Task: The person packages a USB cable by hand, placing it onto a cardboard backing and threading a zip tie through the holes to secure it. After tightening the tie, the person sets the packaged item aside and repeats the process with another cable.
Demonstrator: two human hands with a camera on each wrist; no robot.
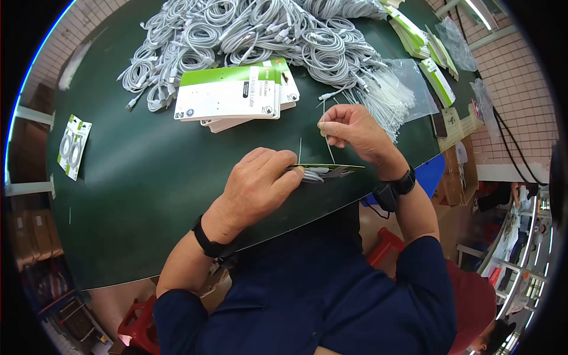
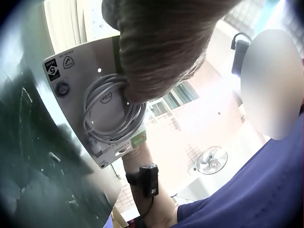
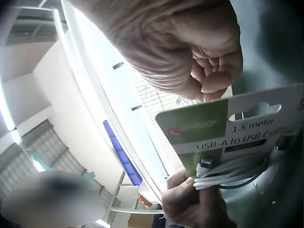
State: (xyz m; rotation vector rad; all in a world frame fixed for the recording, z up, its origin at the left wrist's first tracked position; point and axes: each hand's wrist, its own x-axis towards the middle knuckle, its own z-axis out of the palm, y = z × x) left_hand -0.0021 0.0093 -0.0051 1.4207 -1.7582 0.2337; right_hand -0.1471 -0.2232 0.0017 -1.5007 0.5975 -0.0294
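Note:
My left hand (image 1: 254,186) grips a green-and-white card with a coiled grey cable (image 1: 313,173) against its face, near the table's front edge. In the left wrist view the coil (image 2: 114,109) lies over the printed card (image 2: 71,109). The right wrist view shows the card's green end (image 3: 190,128) and its hanging slot. Above and to the right of the card, my right hand (image 1: 355,131) pinches a thin white tie (image 1: 329,149) between thumb and fingers. Another thin tie (image 1: 300,151) stands up behind the card by my left fingers.
Printed cards (image 1: 228,94) are stacked beyond my hands, with a large heap of coiled cables (image 1: 236,29) behind. Loose white ties (image 1: 387,97) lie at the right beside a clear bag (image 1: 417,89). A card with cable (image 1: 74,147) lies far left. More cards (image 1: 438,81) sit at the right edge.

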